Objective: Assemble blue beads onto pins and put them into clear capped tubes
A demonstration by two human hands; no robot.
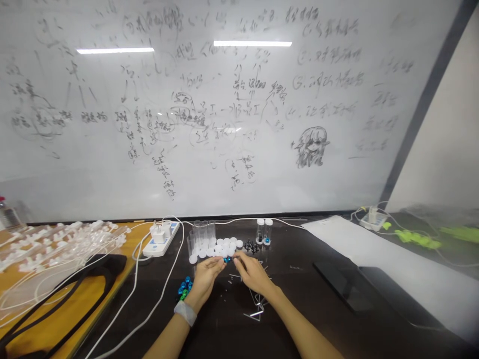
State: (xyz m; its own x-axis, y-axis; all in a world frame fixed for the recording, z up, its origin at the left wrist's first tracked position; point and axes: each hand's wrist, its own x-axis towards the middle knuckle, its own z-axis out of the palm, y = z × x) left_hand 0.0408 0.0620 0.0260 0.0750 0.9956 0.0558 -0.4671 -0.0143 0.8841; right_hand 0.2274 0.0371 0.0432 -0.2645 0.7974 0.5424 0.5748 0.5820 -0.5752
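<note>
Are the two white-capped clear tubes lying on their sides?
No, both white-capped clear tubes stand upright on the dark tabletop, beyond the person's right hand.

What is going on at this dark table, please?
A person's left hand and right hand are close together at a small blue piece; I cannot tell which one grips it. Just beyond are white caps and clear tubes. Two capped tubes stand to the right, beside black pieces. Blue and green pieces lie beside the left hand, thin metal rods beside the right forearm.
</note>
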